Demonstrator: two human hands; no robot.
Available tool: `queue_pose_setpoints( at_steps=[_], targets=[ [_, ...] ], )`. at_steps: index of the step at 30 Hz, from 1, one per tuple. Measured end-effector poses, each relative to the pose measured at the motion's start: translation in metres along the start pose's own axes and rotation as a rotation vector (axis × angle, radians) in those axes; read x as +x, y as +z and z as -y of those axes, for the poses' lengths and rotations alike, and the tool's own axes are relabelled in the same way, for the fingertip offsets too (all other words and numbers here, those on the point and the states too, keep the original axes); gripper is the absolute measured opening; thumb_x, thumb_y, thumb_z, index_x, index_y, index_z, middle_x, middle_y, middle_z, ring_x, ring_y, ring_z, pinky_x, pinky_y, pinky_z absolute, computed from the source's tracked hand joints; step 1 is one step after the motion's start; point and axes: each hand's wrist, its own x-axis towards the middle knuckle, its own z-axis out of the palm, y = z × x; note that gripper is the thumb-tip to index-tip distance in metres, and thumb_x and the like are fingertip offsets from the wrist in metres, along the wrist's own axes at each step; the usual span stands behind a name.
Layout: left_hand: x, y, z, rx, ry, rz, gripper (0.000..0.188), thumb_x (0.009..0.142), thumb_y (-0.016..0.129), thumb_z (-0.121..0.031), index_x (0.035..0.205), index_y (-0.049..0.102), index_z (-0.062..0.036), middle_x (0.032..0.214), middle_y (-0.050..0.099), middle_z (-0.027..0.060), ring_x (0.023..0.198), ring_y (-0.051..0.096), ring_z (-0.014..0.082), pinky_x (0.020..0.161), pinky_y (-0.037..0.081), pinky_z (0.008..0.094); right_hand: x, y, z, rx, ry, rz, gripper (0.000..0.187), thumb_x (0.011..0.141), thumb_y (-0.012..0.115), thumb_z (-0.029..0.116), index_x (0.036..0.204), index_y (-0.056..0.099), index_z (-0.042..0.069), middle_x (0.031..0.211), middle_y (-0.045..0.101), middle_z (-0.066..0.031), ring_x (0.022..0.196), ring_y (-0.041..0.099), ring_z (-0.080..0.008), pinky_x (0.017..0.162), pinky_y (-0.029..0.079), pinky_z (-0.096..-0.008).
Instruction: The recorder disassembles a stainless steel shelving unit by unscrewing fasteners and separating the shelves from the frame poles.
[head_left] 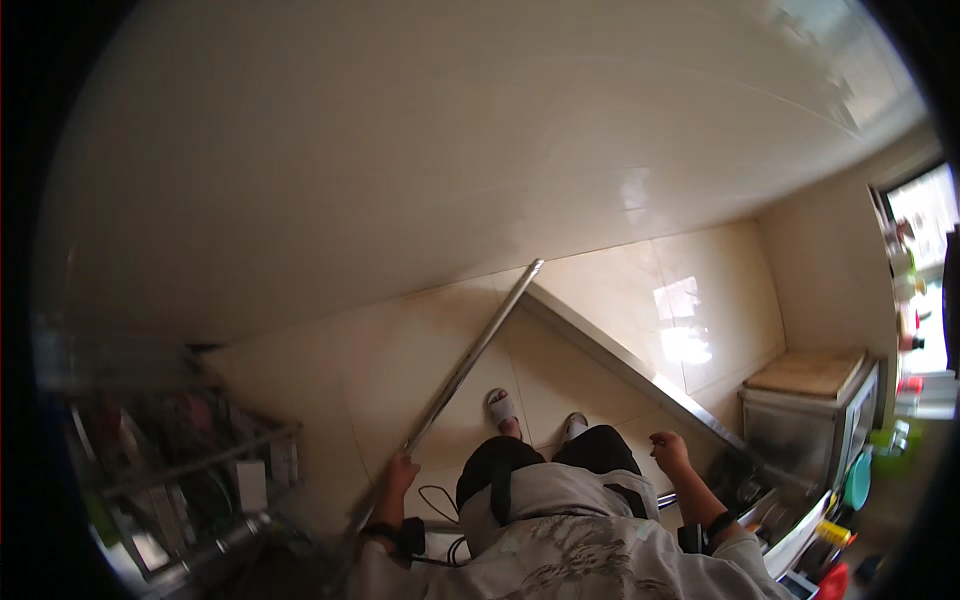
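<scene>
My left hand (pixel 399 470) is closed at the near end of a long silver metal pole (pixel 472 358). The pole slants away to the right, and its far tip comes close to the foot of the pale wall. Whether it runs on behind my hand is hard to make out. Out to my right, my right hand (pixel 668 452) hangs with its fingers curled in, and I see nothing in it. It is nearest to a long low ledge (pixel 612 355) that crosses the tiled floor at a slant.
A large smooth pale wall (pixel 380 150) rises ahead. At the left stands a metal rack (pixel 200 460) packed with things. A metal cabinet with a wooden top (pixel 808 372) stands at the right, near a window (pixel 922 210). A turquoise basin (pixel 857 482) and cluttered shelving are at the lower right.
</scene>
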Motion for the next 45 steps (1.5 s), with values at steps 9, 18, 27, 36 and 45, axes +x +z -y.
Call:
queue_pose_setpoints(
  at_steps=[9, 18, 27, 36, 45],
  targets=[
    [-0.075, 0.077, 0.02, -0.358, -0.145, -0.031, 0.047, 0.062, 0.069, -0.025, 0.099, 0.056, 0.0, 0.095, 0.061, 0.0154, 0.089, 0.059, 0.0272, 0.079, 0.046, 0.0356, 0.021, -0.002, 0.018, -0.271, -0.078, 0.214, 0.027, 0.062, 0.054, 0.005, 0.087, 0.064, 0.001, 0.082, 0.063, -0.0156, 0.071, 0.062, -0.0253, 0.069, 0.049, -0.0335],
    [-0.206, 0.138, 0.024, -0.623, -0.307, -0.236, 0.044, 0.067, 0.067, -0.024, 0.103, 0.054, -0.0018, 0.098, 0.06, 0.0139, 0.092, 0.059, 0.0245, 0.08, 0.046, 0.0329, 0.142, 0.073, 0.054, -0.742, -0.615, 0.388, 0.026, 0.062, 0.057, 0.004, 0.087, 0.063, 0.002, 0.084, 0.062, -0.0156, 0.082, 0.06, -0.028, 0.076, 0.047, -0.0355],
    [-0.264, 0.172, 0.12, -0.882, -0.488, -0.357, 0.05, 0.065, 0.069, -0.028, 0.102, 0.054, 0.0013, 0.099, 0.059, 0.0153, 0.095, 0.057, 0.0263, 0.084, 0.044, 0.0345, 0.048, 0.22, 0.251, -0.779, -0.939, 0.568, 0.037, 0.061, 0.061, 0.009, 0.098, 0.058, 0.002, 0.1, 0.052, -0.0189, 0.094, 0.053, -0.0316, 0.081, 0.045, -0.0384],
    [-0.21, 0.116, 0.299, -1.66, -0.685, -0.39, 0.04, 0.077, 0.062, -0.02, 0.112, 0.044, -0.0123, 0.101, 0.057, 0.0052, 0.091, 0.056, 0.0199, 0.071, 0.045, 0.0396, -0.058, 0.477, 0.289, -1.076, -1.245, 0.695, 0.054, 0.064, 0.058, 0.013, 0.114, 0.044, -0.002, 0.113, 0.045, -0.0196, 0.105, 0.044, -0.0327, 0.091, 0.035, -0.0431],
    [-0.062, 0.078, 0.506, -2.32, -0.771, -0.86, 0.066, 0.076, 0.058, -0.047, 0.129, 0.032, -0.0203, 0.129, 0.032, 0.007, 0.12, 0.03, 0.0211, 0.095, 0.025, 0.0434, -0.063, 0.668, 0.284, -1.107, -1.464, 0.716, 0.047, 0.066, 0.056, 0.012, 0.109, 0.048, -0.003, 0.108, 0.047, -0.0197, 0.099, 0.046, -0.0321, 0.09, 0.034, -0.0423]
  ],
)
